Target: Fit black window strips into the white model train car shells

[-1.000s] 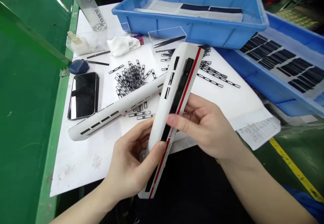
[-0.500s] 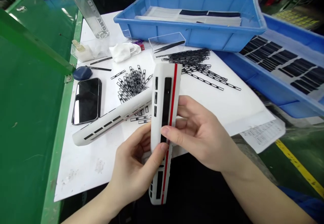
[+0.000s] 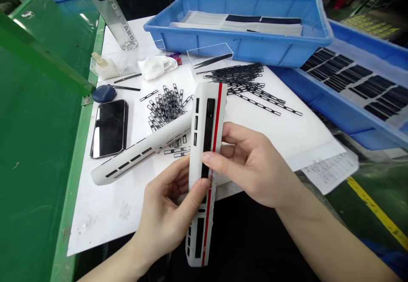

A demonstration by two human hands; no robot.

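Note:
A white model train car body (image 3: 198, 158) with a red stripe and black window strips stands nearly upright in front of me. My left hand (image 3: 174, 203) is closed around its middle, thumb on the window side. My right hand (image 3: 251, 163) grips it from the right; its thumb presses on the long black window strip (image 3: 208, 124), and its other fingers are partly hidden behind the body. A second white train car body (image 3: 143, 154) lies slanted on the table (image 3: 105, 214), its upper end passing behind the held one. Small black window frames (image 3: 167, 105) are heaped behind it.
Long black frame strips (image 3: 237, 74) lie before a blue bin (image 3: 267, 48); another blue bin (image 3: 360, 116) is at right. Tweezers (image 3: 213, 61) rest by a clear box. A phone (image 3: 110, 126), white cloth (image 3: 156, 67) and clear bottle (image 3: 114, 18) are left, beside a green panel (image 3: 28, 146).
The held train car body has tilted slightly, its lower end shifting down and left. My right thumb has slid a little up the window strip. Both hands keep their grip.

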